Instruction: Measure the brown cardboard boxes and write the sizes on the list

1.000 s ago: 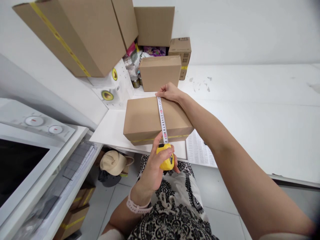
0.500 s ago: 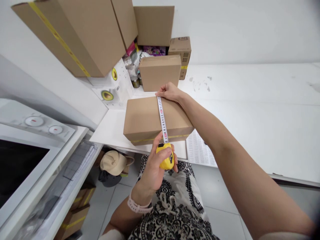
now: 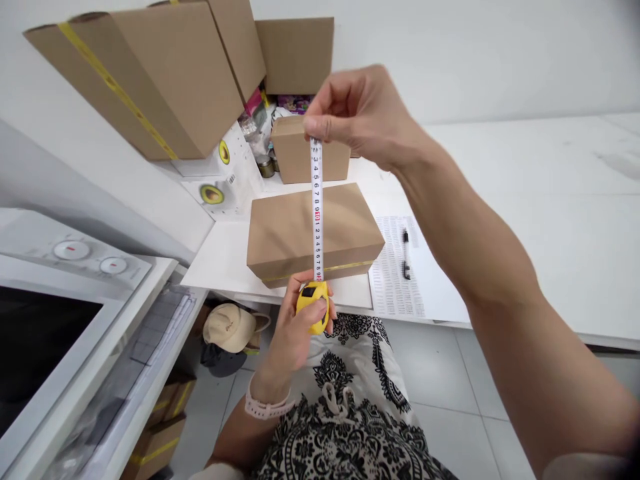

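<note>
My left hand (image 3: 295, 327) grips the yellow case of a tape measure (image 3: 313, 308), just in front of the near edge of a closed cardboard box (image 3: 283, 230). The white blade (image 3: 317, 193) runs out of the case and slants up over the box. Its far end is pinched between thumb and fingers of my right hand (image 3: 357, 117), which is raised above the box's far side. The metal tip is hidden by those fingers. Yellow tape runs along the box's near face, and the box rests on a white table (image 3: 525, 247).
Right of the box lie printed sheets (image 3: 395, 287) with a black pen (image 3: 406, 255). Behind stand a smaller carton (image 3: 290, 157), avocado-printed boxes (image 3: 235, 187) and a large carton (image 3: 165, 80). A white appliance (image 3: 70, 267) with knobs is at left; a beige cap (image 3: 230, 328) sits below the table.
My right hand has lifted the blade's end up off the box's far edge, towards the camera. My left hand has shifted slightly left with the case. The pen has come into view.
</note>
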